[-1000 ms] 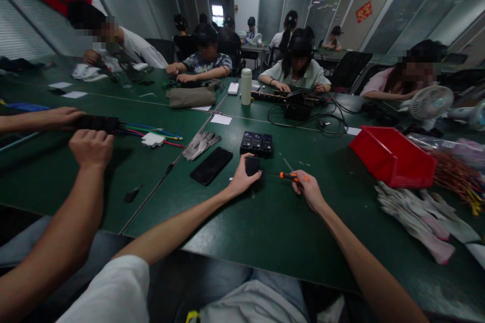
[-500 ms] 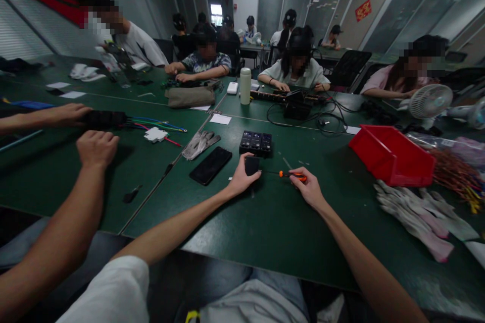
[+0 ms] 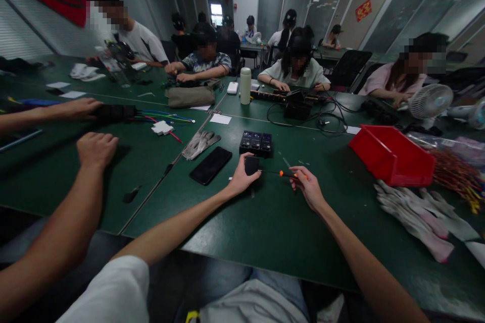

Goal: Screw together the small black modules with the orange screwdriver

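My left hand is closed around a small black block, thumb on its near side. In my right hand is a screwdriver with an orange and black handle, gripped by the fingers. Its thin shaft points left, and the tip meets the right side of the block; the exact contact point is too small to make out. Just beyond my left hand lies a black tray-like unit with several compartments. A black smartphone rests on the green table, left of my left hand.
A grey work glove lies past the phone. On the right are a red bin, more gloves and bundled wires. A co-worker's hands handle a wired black part at left. A pale bottle stands farther back.
My right hand's fingers have shifted on the screwdriver handle, which looks turned. My left hand and the block stay put. At left, the co-worker's wired part has slid slightly right.
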`<action>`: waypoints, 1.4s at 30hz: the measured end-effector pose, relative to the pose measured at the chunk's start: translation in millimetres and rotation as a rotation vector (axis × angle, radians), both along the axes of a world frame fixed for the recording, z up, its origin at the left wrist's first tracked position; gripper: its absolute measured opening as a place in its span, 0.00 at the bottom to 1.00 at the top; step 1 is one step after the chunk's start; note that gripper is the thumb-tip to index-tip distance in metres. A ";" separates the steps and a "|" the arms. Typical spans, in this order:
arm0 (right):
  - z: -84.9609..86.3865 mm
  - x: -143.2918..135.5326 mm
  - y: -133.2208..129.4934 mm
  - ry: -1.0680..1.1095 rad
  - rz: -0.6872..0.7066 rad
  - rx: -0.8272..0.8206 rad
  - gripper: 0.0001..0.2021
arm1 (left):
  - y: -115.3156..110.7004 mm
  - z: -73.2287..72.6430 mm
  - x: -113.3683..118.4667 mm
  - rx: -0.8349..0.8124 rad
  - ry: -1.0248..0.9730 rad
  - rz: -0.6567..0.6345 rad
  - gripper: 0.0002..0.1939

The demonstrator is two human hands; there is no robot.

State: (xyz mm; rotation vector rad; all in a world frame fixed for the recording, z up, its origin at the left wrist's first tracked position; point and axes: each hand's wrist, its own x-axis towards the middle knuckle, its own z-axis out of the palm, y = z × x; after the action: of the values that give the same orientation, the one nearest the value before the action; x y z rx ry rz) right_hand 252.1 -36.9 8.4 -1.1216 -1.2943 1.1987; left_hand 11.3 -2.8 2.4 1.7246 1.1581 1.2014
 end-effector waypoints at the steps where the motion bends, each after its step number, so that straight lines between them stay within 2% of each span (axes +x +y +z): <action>1: -1.8 0.1 0.7 -0.018 -0.001 -0.013 0.17 | 0.1 -0.1 -0.1 -0.002 0.000 -0.001 0.28; 6: -5.0 0.6 2.2 -0.141 -0.042 0.011 0.15 | -1.2 2.2 -0.5 -0.006 -0.011 -0.018 0.28; 15: 4.0 -3.2 -1.1 -0.163 -0.067 0.084 0.12 | -1.4 2.9 -0.8 -0.008 -0.019 -0.023 0.28; 25: -0.3 -0.9 0.6 -0.177 -0.083 0.238 0.09 | -1.1 2.4 -1.3 -0.016 -0.020 -0.020 0.28; 32: -2.8 -3.2 0.6 -0.040 -0.044 0.071 0.14 | -0.4 0.6 -1.0 -0.009 -0.008 -0.019 0.28; 36: -6.6 -2.4 2.5 -0.065 -0.020 -0.024 0.15 | -0.6 0.8 -1.1 -0.019 -0.011 -0.022 0.28; 42: -1.1 -3.2 -1.1 -0.155 -0.037 0.049 0.14 | -1.6 2.9 -1.6 -0.022 -0.005 -0.024 0.28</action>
State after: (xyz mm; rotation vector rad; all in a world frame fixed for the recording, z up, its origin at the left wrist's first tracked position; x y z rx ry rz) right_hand 248.8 -38.0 7.3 -1.2172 -1.4060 1.0642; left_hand 9.7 -4.4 5.2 1.7136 1.1405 1.1732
